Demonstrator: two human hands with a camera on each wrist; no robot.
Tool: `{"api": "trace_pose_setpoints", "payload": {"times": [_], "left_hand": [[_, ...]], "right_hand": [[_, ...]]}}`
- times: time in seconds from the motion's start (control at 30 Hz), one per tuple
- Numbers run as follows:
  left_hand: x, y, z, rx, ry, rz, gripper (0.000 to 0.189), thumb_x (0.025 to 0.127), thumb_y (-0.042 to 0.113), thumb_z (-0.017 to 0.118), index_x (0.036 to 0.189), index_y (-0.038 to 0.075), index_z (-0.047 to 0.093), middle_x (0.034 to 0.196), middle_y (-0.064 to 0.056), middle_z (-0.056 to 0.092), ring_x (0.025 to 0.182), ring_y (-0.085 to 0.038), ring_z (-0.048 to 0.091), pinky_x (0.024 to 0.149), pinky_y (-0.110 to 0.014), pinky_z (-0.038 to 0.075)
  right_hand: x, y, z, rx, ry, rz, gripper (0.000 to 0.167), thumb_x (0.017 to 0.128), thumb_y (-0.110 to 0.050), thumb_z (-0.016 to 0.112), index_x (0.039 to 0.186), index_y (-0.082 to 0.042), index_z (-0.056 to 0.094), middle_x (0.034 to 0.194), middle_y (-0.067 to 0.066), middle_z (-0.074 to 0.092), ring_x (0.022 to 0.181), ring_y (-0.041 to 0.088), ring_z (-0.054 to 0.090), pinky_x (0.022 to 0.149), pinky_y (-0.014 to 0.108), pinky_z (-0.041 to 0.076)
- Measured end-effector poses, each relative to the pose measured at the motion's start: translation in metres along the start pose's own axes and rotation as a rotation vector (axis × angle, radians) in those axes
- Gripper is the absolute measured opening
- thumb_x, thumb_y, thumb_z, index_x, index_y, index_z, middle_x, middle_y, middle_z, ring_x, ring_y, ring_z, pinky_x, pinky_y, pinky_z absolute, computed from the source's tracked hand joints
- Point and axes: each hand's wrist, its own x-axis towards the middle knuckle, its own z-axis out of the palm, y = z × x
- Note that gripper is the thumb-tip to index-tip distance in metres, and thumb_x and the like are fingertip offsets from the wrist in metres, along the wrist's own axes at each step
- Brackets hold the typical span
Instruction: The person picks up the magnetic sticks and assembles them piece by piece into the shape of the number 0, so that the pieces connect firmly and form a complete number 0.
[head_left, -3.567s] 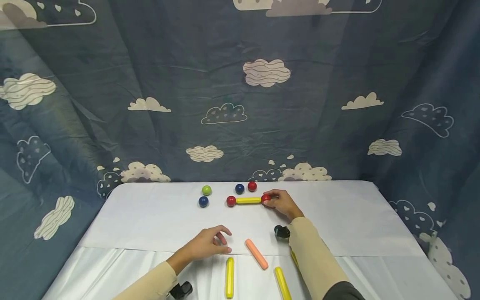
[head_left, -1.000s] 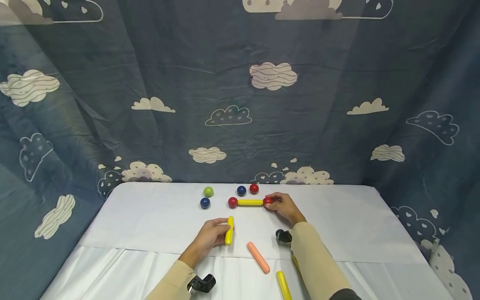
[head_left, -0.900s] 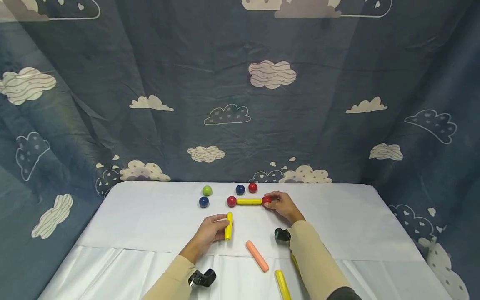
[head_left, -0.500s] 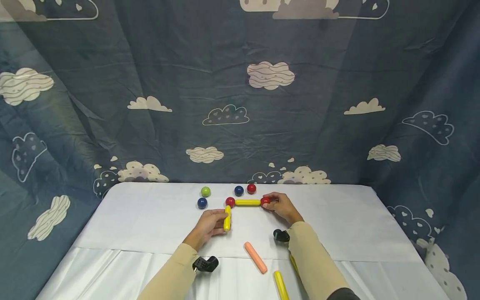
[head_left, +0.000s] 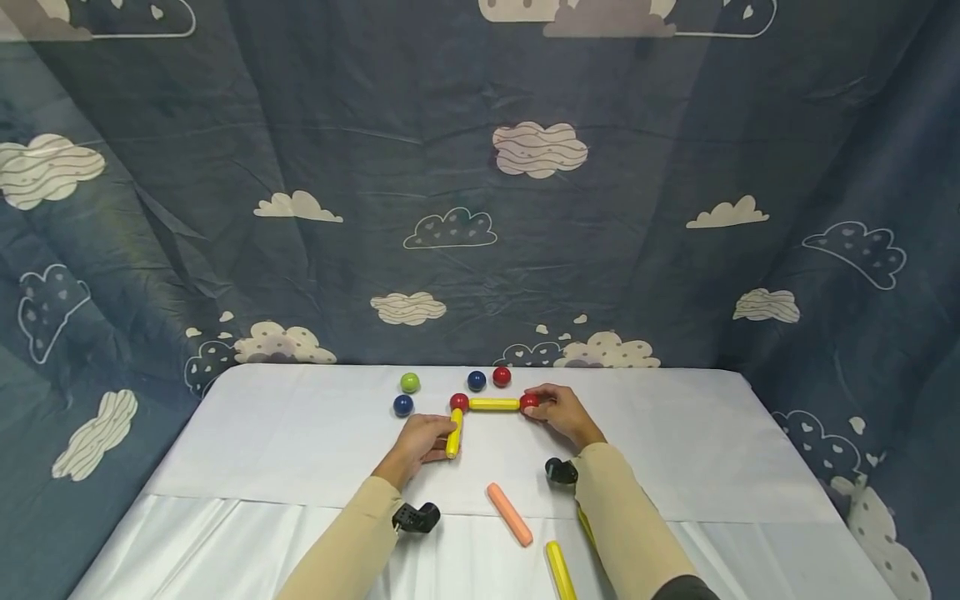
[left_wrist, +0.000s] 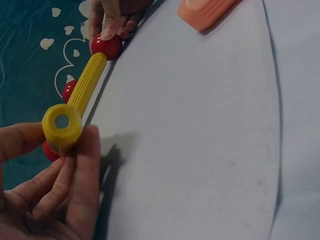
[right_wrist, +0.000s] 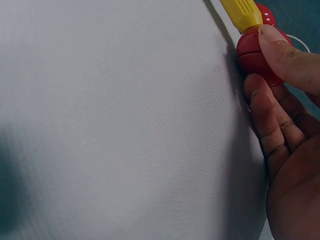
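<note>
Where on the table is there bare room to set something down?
Open: the white tabletop right of the right hand, and left of the green ball and left hand. A smaller patch separates the crosswise yellow rod from the orange stick. Crowded: back middle, around the red balls.

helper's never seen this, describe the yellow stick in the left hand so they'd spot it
On the white table, find the person's left hand. It holds the yellow stick, whose far end appears to meet a red ball. It points toward the person, unlike the crosswise yellow stick, and is the only stick gripped.
</note>
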Motion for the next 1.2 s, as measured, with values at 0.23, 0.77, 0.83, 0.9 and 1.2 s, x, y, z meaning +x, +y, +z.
{"api": "trace_pose_setpoints", "payload": {"times": [0.23, 0.77, 0.83, 0.9, 1.2], "left_hand": [[-0.002, 0.004, 0.002, 0.175, 0.071, 0.05, 0.033, 0.088, 0.012, 0.069, 0.114, -0.006, 0.063, 0.094, -0.013, 0.067, 0.074, -0.017, 0.064, 0.065, -0.029, 0.057], [-0.01, 0.008, 0.002, 0.378, 0.153, 0.105, 0.021, 0.081, 0.01, 0.075, 0.097, -0.002, 0.067, 0.069, -0.006, 0.062, 0.05, -0.009, 0.054, 0.049, -0.021, 0.051], [-0.01, 0.007, 0.0, 0.381, 0.152, 0.1, 0.022, 0.082, 0.012, 0.075, 0.097, -0.002, 0.068, 0.072, -0.007, 0.064, 0.051, -0.01, 0.056, 0.05, -0.022, 0.051], [-0.011, 0.007, -0.004, 0.383, 0.152, 0.093, 0.023, 0.082, 0.014, 0.075, 0.098, -0.001, 0.068, 0.075, -0.007, 0.066, 0.053, -0.01, 0.057, 0.051, -0.022, 0.052], [-0.017, 0.0, -0.031, 0.359, 0.166, 0.086, 0.027, 0.085, 0.022, 0.073, 0.102, 0.001, 0.068, 0.082, -0.006, 0.069, 0.055, -0.011, 0.056, 0.052, -0.022, 0.05]], "right_hand": [[0.0, 0.001, 0.0, 0.014, -0.004, 0.002, 0.035, 0.083, -0.006, 0.074, 0.118, -0.008, 0.067, 0.115, 0.013, 0.062, 0.101, 0.027, 0.053, 0.091, 0.041, 0.044], [0.0, 0.001, 0.005, 0.014, -0.009, -0.01, 0.036, 0.084, -0.005, 0.073, 0.12, -0.006, 0.065, 0.118, 0.014, 0.061, 0.104, 0.028, 0.053, 0.098, 0.045, 0.044], [-0.001, 0.001, 0.004, 0.012, -0.006, -0.002, 0.036, 0.084, -0.006, 0.074, 0.12, -0.007, 0.065, 0.117, 0.013, 0.062, 0.103, 0.027, 0.053, 0.098, 0.044, 0.044], [-0.001, 0.001, 0.004, 0.013, -0.008, -0.004, 0.036, 0.084, -0.005, 0.073, 0.12, -0.007, 0.065, 0.116, 0.013, 0.062, 0.102, 0.028, 0.054, 0.097, 0.044, 0.044], [-0.001, 0.001, 0.0, 0.018, -0.015, 0.003, 0.037, 0.084, -0.004, 0.073, 0.119, -0.007, 0.066, 0.114, 0.013, 0.063, 0.099, 0.027, 0.054, 0.094, 0.042, 0.044]]}}
